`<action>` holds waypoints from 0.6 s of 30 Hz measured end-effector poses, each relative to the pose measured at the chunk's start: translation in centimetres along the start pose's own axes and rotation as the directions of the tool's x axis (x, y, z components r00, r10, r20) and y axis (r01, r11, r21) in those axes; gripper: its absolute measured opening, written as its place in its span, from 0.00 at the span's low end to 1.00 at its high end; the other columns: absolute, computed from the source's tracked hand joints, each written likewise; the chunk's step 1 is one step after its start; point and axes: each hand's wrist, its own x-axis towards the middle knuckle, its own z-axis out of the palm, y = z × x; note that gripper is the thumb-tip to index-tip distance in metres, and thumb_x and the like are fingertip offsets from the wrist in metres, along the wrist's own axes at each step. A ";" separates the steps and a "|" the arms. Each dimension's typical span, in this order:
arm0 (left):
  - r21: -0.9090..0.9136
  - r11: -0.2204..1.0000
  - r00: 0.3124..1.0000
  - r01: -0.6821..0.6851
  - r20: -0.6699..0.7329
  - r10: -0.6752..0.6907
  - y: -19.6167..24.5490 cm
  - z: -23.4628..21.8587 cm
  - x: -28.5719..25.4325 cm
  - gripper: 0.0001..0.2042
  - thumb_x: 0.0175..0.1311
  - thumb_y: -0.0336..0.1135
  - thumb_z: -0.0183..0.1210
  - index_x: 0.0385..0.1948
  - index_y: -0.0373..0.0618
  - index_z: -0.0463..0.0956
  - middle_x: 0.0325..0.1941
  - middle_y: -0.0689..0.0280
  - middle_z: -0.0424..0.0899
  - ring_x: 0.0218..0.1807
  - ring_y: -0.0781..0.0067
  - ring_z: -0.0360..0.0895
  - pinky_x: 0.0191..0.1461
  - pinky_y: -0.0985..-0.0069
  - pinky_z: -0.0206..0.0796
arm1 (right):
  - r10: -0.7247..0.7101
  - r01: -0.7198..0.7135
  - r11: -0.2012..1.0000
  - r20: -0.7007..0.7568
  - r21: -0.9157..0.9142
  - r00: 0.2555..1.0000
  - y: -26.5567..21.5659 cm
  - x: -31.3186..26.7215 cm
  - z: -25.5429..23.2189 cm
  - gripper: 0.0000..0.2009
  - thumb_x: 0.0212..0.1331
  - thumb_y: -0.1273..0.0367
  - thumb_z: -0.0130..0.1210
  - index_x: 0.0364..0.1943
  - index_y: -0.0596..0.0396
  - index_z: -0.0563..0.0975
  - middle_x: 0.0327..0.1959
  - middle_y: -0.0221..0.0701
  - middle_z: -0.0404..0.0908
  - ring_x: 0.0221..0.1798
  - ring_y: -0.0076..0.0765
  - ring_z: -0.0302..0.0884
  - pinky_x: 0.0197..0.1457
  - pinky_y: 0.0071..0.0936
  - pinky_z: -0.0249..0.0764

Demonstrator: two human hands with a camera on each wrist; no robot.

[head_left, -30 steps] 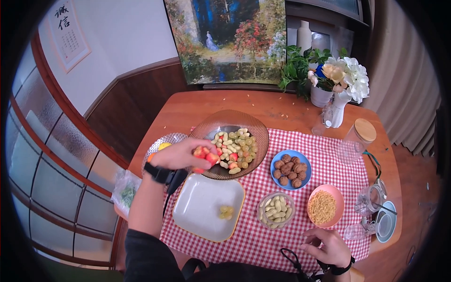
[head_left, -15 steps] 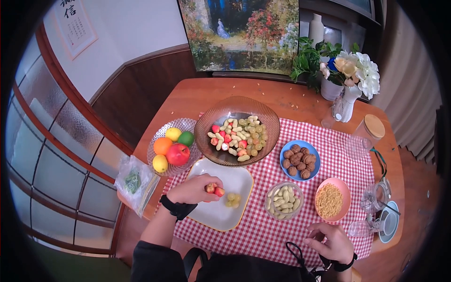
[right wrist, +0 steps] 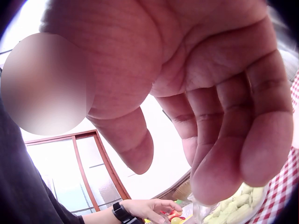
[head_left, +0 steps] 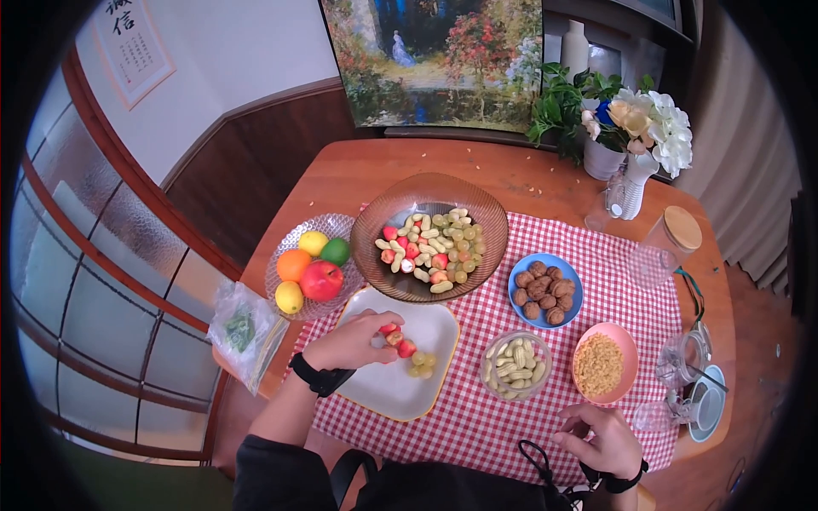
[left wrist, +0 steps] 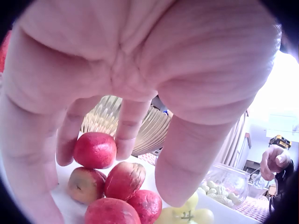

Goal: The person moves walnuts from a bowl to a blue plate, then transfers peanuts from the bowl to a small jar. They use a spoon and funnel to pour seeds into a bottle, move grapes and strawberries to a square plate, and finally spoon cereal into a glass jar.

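My left hand (head_left: 348,342) is over the left part of the white tray (head_left: 394,399). In the left wrist view the fingers and thumb of that hand (left wrist: 135,70) are spread around several small red fruits (left wrist: 112,214), with no grip on them visible. Beside these fruits on the tray lie green grapes (head_left: 421,364). My right hand (head_left: 603,441), its fingers loosely bent, holds nothing near the front edge of the checked cloth (head_left: 503,430). Its palm (right wrist: 210,51) fills much of the right wrist view.
A large ribbed bowl (head_left: 366,264) with peanuts, grapes and red fruits stands behind the tray. To its left is a glass fruit plate (head_left: 277,255). Walnuts (head_left: 537,289), a peanut bowl (head_left: 516,364) and a pink bowl (head_left: 629,347) stand right, glass jars (head_left: 654,264) farther right.
My left hand went from the ribbed bowl to the tray with red fruits in it, then its fingers opened around them. My right hand has barely moved.
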 end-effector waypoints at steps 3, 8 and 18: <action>0.011 1.000 0.999 -0.006 -0.048 0.007 1.0 -1.1 -1.0 0.27 0.50 0.39 0.65 0.54 0.46 0.69 0.46 0.51 0.76 0.50 0.53 0.73 0.55 0.67 0.64 | -0.015 0.015 1.000 -0.008 -0.008 1.000 0.1 0.2 0.1 0.15 0.51 0.65 0.65 0.37 0.62 0.77 0.22 0.36 0.81 0.24 0.33 0.82 0.28 0.24 0.76; 0.014 0.999 0.989 -0.044 -0.137 0.045 4.8 -5.2 -2.4 0.23 0.54 0.37 0.63 0.53 0.43 0.71 0.48 0.56 0.77 0.46 0.60 0.75 0.51 0.69 0.68 | -0.001 0.001 1.000 -0.009 0.002 1.000 0.4 0.3 0.0 0.16 0.51 0.64 0.65 0.37 0.62 0.77 0.23 0.36 0.81 0.24 0.34 0.82 0.27 0.25 0.76; 0.241 0.970 1.000 -0.022 0.002 0.022 5.1 -9.5 7.7 0.15 0.58 0.32 0.58 0.47 0.40 0.74 0.39 0.59 0.81 0.40 0.69 0.79 0.43 0.74 0.69 | 0.031 -0.031 0.999 -0.024 0.007 0.999 0.3 0.1 -0.1 0.16 0.51 0.64 0.65 0.36 0.62 0.77 0.23 0.36 0.82 0.24 0.33 0.83 0.27 0.24 0.77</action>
